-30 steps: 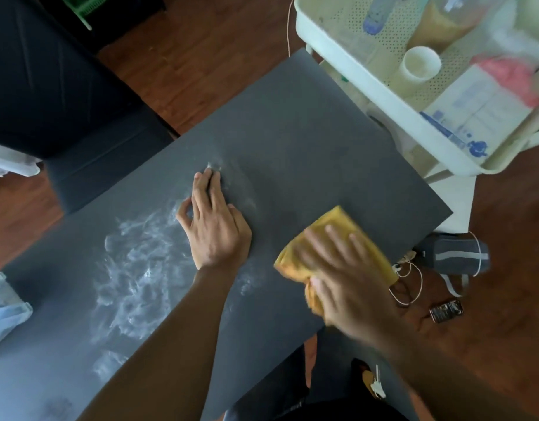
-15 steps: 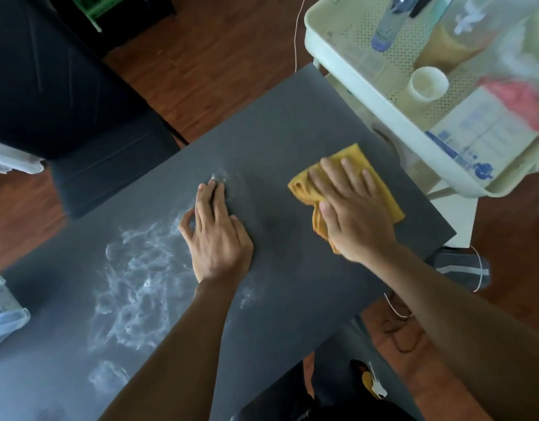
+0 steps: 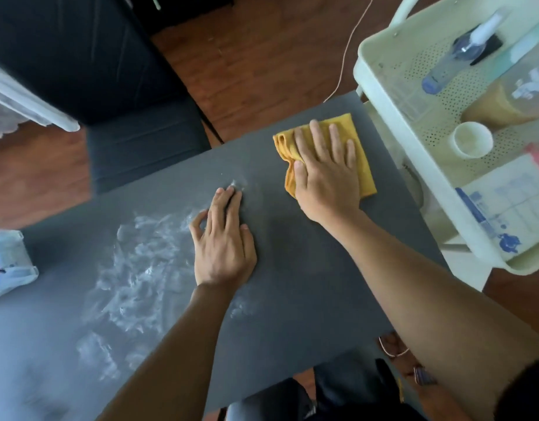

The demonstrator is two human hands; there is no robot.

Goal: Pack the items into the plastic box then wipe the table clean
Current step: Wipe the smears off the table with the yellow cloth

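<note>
Wiping step. My right hand (image 3: 325, 174) flat, fingers straight, pressing yellow cloth (image 3: 363, 165) on table (image 3: 292, 268). My left hand (image 3: 224, 241) flat, holding nothing. Next: cloth toward white smears (image 3: 137, 253) beside left hand.

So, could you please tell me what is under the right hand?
The right hand presses flat on a folded yellow cloth lying on the grey table. The table beneath the cloth is covered, so any residue there cannot be seen.
</note>
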